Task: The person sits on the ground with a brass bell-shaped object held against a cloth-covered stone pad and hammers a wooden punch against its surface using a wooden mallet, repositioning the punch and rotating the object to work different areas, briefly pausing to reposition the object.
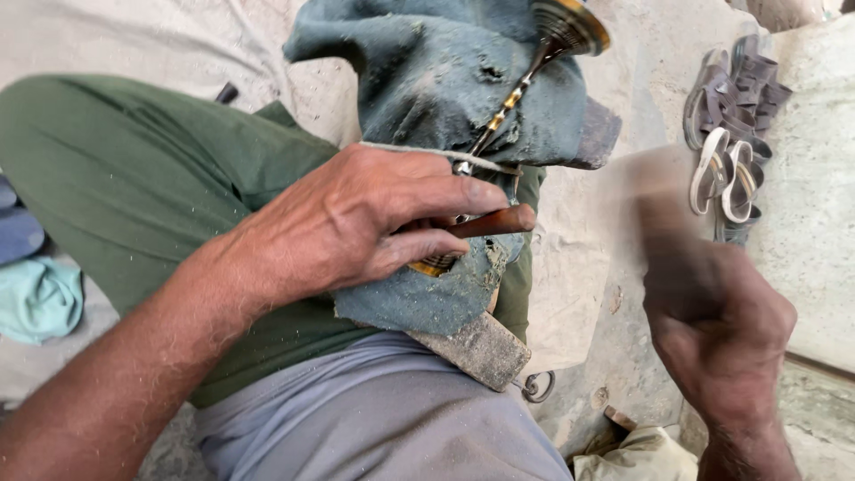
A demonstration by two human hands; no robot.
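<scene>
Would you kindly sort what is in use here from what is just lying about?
In use: left hand, wooden-handled tool, brass piece, blue cloth, wooden block, right hand (blurred).
Lying about: sandals, teal cloth, metal ring.

Floor: dusty pale stone (650,80), in daylight
Right side: sandals (732,134) piled by a stone ledge (815,223)
Left edge: crumpled teal cloth (37,298)

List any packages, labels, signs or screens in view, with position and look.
None in view. Only the left hand gripping a brown wooden handle on blue-grey cloth, the blurred right hand, and sandals top right.
</scene>
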